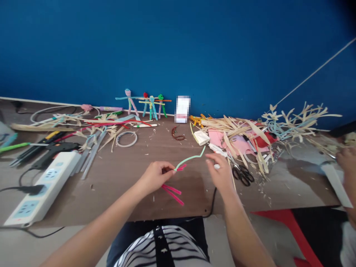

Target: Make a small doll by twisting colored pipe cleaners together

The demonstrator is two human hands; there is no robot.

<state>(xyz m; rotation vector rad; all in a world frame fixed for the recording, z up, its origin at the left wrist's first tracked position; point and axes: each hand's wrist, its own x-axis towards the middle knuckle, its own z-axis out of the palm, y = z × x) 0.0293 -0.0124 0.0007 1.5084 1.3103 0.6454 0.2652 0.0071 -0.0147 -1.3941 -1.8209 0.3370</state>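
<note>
Over the front middle of the table, my left hand [157,177] pinches pink pipe cleaners [174,193] between thumb and fingers. A light green pipe cleaner [190,158] is held in the same pinch. Its bent free end points up and right, towards my right hand. That hand, my right hand [221,172], hovers just right of the green tip without touching it, fingers loosely curled and apart. Black-handled scissors [242,174] lie to its right. At the back stand several pipe cleaner figures [151,107] with outstretched arms.
A white power strip [46,189] and a black glue gun [57,152] lie at left. A roll of clear tape [126,139] sits nearby. Dried husk strips [230,128] cover the right side, beside pink paper [218,139]. Another person's hand [346,167] is at far right.
</note>
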